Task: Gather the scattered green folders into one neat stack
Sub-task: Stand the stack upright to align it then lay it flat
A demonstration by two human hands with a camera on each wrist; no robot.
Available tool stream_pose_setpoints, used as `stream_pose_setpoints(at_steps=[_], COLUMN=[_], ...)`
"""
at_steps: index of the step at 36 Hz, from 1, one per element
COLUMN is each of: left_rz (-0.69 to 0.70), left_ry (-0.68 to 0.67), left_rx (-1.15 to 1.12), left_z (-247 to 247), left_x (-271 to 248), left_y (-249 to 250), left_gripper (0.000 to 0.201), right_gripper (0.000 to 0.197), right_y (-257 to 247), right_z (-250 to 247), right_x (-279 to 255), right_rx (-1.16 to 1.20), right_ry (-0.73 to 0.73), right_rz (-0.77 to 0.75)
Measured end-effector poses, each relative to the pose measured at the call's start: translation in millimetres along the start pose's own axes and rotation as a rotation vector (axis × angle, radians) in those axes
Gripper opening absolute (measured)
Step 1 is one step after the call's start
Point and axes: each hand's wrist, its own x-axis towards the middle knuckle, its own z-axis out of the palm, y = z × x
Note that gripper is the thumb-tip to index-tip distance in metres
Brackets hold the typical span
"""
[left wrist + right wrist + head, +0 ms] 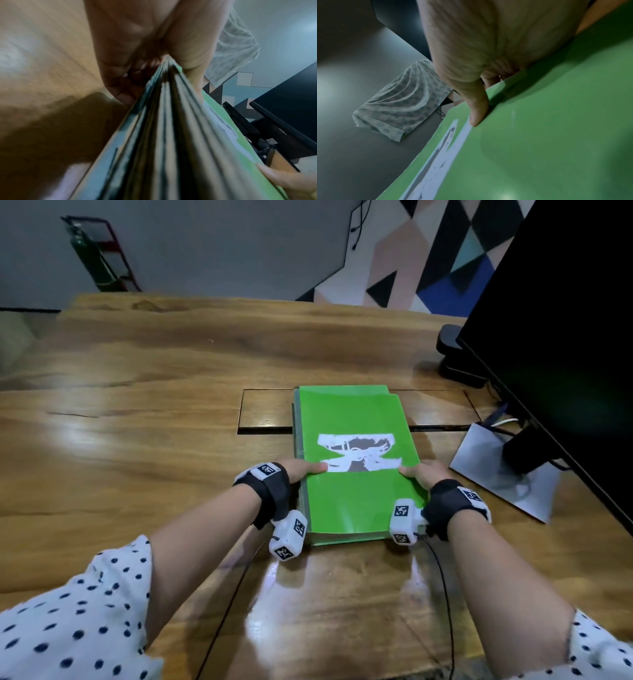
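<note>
A stack of glossy green folders (356, 501) lies on the wooden table (154, 405), its top cover mirroring a white ceiling light. My left hand (301, 469) grips the stack's left edge, thumb on top and fingers underneath. In the left wrist view the layered edges of the stack of folders (163, 135) fan out below my left hand (154, 60). My right hand (419, 474) grips the right edge the same way. The right wrist view shows my right hand (477, 94) with its thumb pressed on the top green cover (547, 128). The fingers below are hidden.
A large black monitor (565, 337) stands at the right on a silver base (496, 474) with cables behind. A rectangular cable hatch (267, 412) is cut into the table under the stack's far end. Thin black wires (445, 594) run from my wrist cameras toward the near table edge.
</note>
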Motion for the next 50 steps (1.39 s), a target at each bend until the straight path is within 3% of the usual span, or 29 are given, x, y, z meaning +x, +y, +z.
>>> stream_pose_setpoints(at_steps=[6, 11, 17, 20, 23, 27, 33, 38, 45, 50], left_rz=[0.005, 0.009, 0.03, 0.031, 0.028, 0.077, 0.084, 0.033, -0.011, -0.026], left_ry=[0.026, 0.05, 0.073, 0.126, 0.118, 0.096, 0.038, -0.034, -0.084, -0.069], left_rx=[0.062, 0.124, 0.276, 0.324, 0.307, 0.22, 0.088, -0.019, -0.153, -0.128], left_z=[5, 1, 3, 3, 4, -3, -24, -27, 9, 33], left_x=[8, 9, 2, 4, -2, -15, -47, -74, -78, -78], left_y=[13, 18, 20, 17, 15, 12, -8, -21, -11, 0], left_gripper=[0.076, 0.091, 0.092, 0.103, 0.113, 0.097, 0.09, 0.068, 0.065, 0.061], right_gripper=[0.039, 0.024, 0.037, 0.053, 0.064, 0.062, 0.061, 0.065, 0.07, 0.068], right_y=[5, 10, 0, -7, -17, -27, -26, -22, -2, 14], right_z=[1, 0, 2, 0, -3, -2, 10, 16, 9, 4], right_x=[19, 34, 24, 13, 3, -15, -41, -51, -30, -24], right_rx=[0.03, 0.024, -0.139, -0.361, -0.36, -0.386, -0.592, -0.633, -0.383, -0.248], right_ry=[0.01, -0.029, 0.086, 0.225, 0.266, 0.309, 0.308, 0.271, 0.127, 0.02], right_rz=[0.047, 0.058, 0.05, -0.031, -0.106, -0.174, -0.212, -0.155, 0.046, 0.036])
